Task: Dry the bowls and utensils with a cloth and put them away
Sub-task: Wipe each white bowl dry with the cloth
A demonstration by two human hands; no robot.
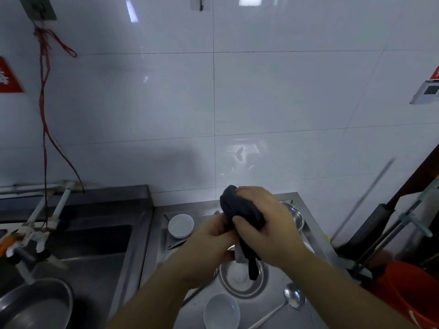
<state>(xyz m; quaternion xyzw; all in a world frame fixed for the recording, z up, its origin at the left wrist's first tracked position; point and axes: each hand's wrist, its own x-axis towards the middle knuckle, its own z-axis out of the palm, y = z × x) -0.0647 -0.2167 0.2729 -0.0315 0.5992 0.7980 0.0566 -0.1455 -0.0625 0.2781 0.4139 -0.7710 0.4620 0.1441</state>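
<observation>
Over the steel counter (280, 312) my right hand (266, 224) grips a dark grey cloth (240, 207) bunched around something I cannot make out. My left hand (211, 243) holds the lower end of that bundle, where a white edge (238, 254) shows. Below the hands sits a steel bowl (242, 279). A white bowl (222, 312) stands near the front edge, another white bowl (181, 225) at the back left. A steel ladle (293, 299) lies at the right. A second steel bowl (297, 217) is partly hidden behind my right hand.
A sink (95, 248) with taps (31, 236) lies to the left, a steel pot (35, 305) at its front. An orange bucket (413, 293) and mop handles (389, 236) stand at the right. The white tiled wall (213, 103) is behind.
</observation>
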